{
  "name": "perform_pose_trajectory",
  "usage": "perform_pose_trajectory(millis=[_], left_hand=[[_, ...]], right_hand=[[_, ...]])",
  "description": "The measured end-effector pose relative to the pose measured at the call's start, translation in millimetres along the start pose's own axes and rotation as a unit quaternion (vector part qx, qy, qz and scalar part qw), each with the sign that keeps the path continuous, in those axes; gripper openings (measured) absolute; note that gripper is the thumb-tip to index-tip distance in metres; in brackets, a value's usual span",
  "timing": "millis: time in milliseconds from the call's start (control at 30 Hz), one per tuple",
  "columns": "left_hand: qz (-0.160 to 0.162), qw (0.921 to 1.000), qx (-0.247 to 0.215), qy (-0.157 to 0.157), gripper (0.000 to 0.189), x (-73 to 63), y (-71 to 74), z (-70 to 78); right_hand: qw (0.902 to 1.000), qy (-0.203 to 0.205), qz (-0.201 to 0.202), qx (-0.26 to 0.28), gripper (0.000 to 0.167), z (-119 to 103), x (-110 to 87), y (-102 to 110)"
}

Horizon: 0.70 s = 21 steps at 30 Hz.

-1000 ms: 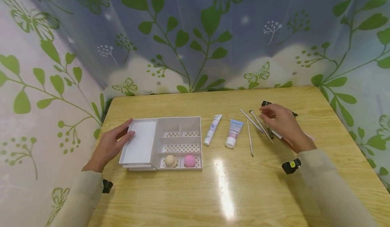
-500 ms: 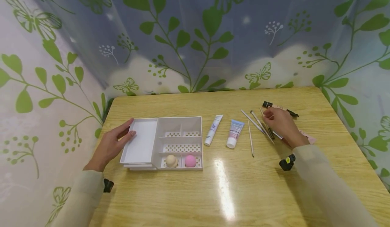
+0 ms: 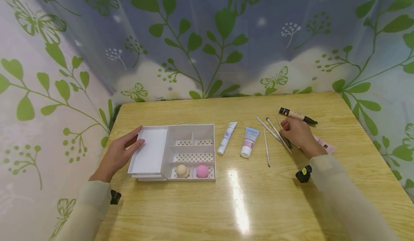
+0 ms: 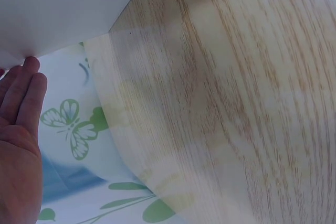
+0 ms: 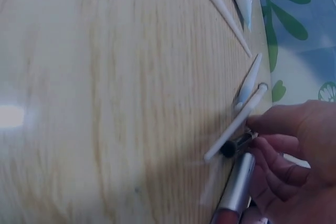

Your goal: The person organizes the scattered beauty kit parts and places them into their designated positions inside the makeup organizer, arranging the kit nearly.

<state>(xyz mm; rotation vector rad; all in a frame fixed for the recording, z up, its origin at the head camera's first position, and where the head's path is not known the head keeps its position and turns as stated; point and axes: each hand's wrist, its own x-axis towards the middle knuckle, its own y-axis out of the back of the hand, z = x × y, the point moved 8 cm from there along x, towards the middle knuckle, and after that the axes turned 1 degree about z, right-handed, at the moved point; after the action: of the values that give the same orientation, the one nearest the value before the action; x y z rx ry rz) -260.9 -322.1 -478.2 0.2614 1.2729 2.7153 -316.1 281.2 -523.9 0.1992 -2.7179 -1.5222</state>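
A white compartment organizer box (image 3: 191, 149) lies left of centre, holding a beige makeup sponge (image 3: 182, 171) and a pink makeup sponge (image 3: 202, 171) in its front compartments. My left hand (image 3: 120, 152) holds the box's left edge, thumb over the rim; in the left wrist view its fingers (image 4: 29, 90) touch the wall. On the right, my right hand (image 3: 299, 135) is down among several makeup brushes. Thumb and fingertips pinch a slim dark stick (image 5: 239, 144), whose kind is unclear. Beside it lie a pale-handled brush (image 5: 233, 124) and a silver-ferruled brush (image 5: 239, 182).
Between box and brushes lie a white tube (image 3: 227, 138) and a blue-and-pink tube (image 3: 249, 142). One thin brush (image 3: 266, 147) lies apart. Behind my right hand is a beige tube with black ends (image 3: 297, 115); a pink item (image 3: 325, 144) is partly hidden. A patterned curtain (image 3: 207, 47) borders the table.
My right hand has lowered slightly toward the front and closed its fingertips among the brushes, uncovering more of the beige tube. The left hand has stayed on the box.
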Motion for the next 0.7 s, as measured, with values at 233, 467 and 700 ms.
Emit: perform_pose_trajectory(millis=[233, 467, 700], left_hand=[[-0.004, 0.9999, -0.009, 0.005, 0.062, 0.6, -1.3, -0.3], [0.0, 1.0, -0.006, -0.008, 0.061, 1.1, -4.0, 1.0], [0.0, 1.0, 0.001, 0.004, 0.061, 0.6, -0.3, -0.8]], right_hand=[[0.9995, -0.03, 0.007, 0.001, 0.037, 3, -0.2, -4], [0.9981, -0.05, 0.034, 0.009, 0.039, 9, -0.6, -3], [0.9968, -0.016, 0.067, 0.041, 0.031, -11, -2.6, 10]])
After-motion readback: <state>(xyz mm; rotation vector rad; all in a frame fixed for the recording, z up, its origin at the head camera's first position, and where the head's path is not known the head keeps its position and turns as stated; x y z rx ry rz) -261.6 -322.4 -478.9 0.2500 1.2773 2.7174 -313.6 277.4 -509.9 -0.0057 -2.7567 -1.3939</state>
